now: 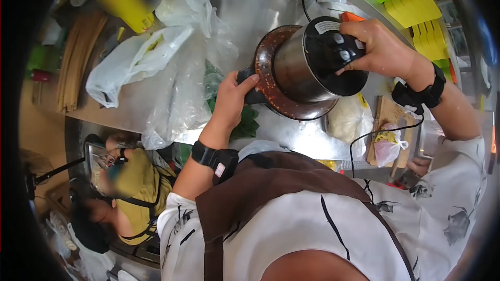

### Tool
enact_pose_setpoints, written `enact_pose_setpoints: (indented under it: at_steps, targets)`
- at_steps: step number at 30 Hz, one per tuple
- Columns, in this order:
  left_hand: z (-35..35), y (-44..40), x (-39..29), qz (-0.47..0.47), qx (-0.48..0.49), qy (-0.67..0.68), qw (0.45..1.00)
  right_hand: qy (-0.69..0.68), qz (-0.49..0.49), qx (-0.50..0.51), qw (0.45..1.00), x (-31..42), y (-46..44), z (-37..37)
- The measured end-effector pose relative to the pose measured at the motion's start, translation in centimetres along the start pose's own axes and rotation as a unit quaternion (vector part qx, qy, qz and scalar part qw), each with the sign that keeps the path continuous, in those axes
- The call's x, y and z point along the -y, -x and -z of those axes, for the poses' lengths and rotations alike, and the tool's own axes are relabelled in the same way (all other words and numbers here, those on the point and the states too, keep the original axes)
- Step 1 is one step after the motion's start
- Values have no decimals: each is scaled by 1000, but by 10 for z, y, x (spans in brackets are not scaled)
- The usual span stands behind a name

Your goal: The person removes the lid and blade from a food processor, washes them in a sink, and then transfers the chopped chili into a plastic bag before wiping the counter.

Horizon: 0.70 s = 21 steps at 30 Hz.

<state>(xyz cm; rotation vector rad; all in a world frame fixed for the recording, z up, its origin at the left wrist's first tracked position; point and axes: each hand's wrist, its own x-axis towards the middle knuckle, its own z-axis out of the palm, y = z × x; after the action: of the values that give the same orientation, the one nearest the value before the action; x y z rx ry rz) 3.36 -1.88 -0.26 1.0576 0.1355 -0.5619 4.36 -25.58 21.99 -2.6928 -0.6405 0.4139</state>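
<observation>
A food chopper with a steel and black motor head stands on the metal counter. Beneath the head is a see-through round bowl, its inside wall spattered with reddish-brown bits. My left hand is closed around the bowl's black handle, thumb on top. My right hand grips the black top of the motor head, fingers curled over its far side and partly hidden. The head looks tilted or seen at a slant; whether it is seated on the bowl I cannot tell.
Plastic bags and leafy greens lie left of the bowl. To the right are a filled clear bag, a wooden board, a small tied bag and a black cord. A co-worker is at lower left.
</observation>
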Motion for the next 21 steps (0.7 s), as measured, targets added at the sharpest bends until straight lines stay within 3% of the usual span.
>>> enact_pose_setpoints:
  at_steps: [1, 3, 4, 6, 9, 13, 19, 21]
  targets:
    - [0, -5, 0, -11, -17, -11, 1000, -23, -41, -1, 999, 4, 2, -1]
    - [-5, -10, -2, -31, -52, -31, 998, -61, -6, 7, 998, 5, 6, 1]
    - [-14, -10, -1, -123, -84, -69, 986, -88, 6, 14, 996, 5, 7, 4]
    - [-22, -12, -1, -99, -125, -95, 983, -117, 20, 21, 993, -4, 13, 8]
    - [-20, -18, 5, -92, -191, -145, 966, -274, -109, 8, 956, 1, 14, 10]
    - [-23, -17, 8, -117, -220, -162, 955, -258, -76, -9, 963, -3, 10, 4]
    - [-29, -10, 3, -95, -232, -142, 958, -190, -38, 63, 979, -7, 5, 7]
    - [-24, -16, 8, -104, -233, -140, 957, -185, -64, 70, 978, -1, 3, 8]
